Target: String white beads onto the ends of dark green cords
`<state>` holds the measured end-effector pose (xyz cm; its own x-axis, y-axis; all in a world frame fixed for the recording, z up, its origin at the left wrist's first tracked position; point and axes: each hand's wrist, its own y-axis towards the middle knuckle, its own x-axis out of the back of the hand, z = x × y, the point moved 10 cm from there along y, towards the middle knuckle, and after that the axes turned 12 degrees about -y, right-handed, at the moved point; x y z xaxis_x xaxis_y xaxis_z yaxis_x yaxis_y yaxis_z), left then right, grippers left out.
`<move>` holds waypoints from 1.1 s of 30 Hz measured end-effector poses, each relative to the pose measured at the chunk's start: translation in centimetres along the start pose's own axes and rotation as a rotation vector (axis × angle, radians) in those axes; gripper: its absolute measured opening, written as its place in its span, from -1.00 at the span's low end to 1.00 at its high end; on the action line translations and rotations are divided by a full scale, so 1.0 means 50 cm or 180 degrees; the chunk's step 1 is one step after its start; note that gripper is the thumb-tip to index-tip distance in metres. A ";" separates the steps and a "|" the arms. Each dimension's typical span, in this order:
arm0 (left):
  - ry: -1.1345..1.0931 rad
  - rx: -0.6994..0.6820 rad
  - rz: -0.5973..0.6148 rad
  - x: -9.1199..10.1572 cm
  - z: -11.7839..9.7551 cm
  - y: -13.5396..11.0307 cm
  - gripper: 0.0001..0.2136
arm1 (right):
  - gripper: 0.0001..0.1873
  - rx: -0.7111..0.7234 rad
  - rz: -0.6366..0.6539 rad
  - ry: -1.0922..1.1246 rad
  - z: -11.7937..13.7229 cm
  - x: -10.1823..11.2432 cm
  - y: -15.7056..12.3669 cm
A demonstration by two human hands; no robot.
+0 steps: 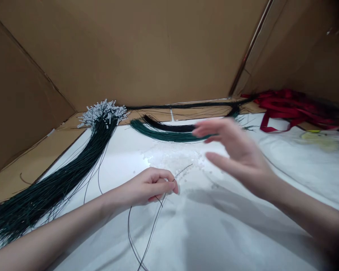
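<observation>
Pinching thin dark wires (151, 235) between thumb and curled fingers, the left hand (155, 184) is closed around them. One wire end pokes out past its fingertips, up and to the right; the other lengths hang beneath the hand, looping and crossing toward the near edge of view. How many strands there are cannot be told. The right hand (235, 154), blurred, is raised to the right of that grip and well apart from it, its thumb parted from its bent fingers and nothing visible in the gap.

Just beyond the left hand, small whitish beads (172, 152) lie scattered over the white work surface (115, 162), some near the wire's upper end. Farther out, a black bundle (169, 127) and a green bundle (162, 135) curve side by side, their right stretches partly hidden behind the right hand. Left of the grip runs a thick sheaf of dark green stems (64, 173) with clustered white tips (103, 113); loose stems stray from it toward the left forearm. Beyond the right hand, to its right, red ribbon (288, 107) lies heaped, with clear plastic (307, 165) nearer. Cardboard walls (158, 49) stand behind everything.
</observation>
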<state>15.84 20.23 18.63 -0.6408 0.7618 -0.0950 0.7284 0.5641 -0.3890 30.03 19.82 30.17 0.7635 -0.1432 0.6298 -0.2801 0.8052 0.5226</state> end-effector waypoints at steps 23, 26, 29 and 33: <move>-0.0256 -0.0004 -0.0020 0.009 0.015 0.026 -0.76 | -0.95 0.0100 0.0819 0.0225 -0.035 -0.142 -0.044; -0.0239 0.0027 -0.0030 0.006 0.012 0.025 -0.78 | -0.96 0.0025 0.0828 0.0288 -0.039 -0.146 -0.048; -0.0232 0.0082 -0.0029 0.001 0.005 0.025 -0.79 | -0.95 -0.0015 0.0794 0.0322 -0.041 -0.145 -0.051; -0.0301 0.0155 -0.0017 -0.002 0.002 0.025 -0.80 | -0.93 0.0014 0.0739 0.0362 -0.040 -0.140 -0.053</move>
<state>16.79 20.83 18.04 -0.6663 0.7241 -0.1781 0.7137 0.5501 -0.4336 26.58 19.84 23.26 0.7389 0.1110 0.6646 -0.4579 0.8064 0.3744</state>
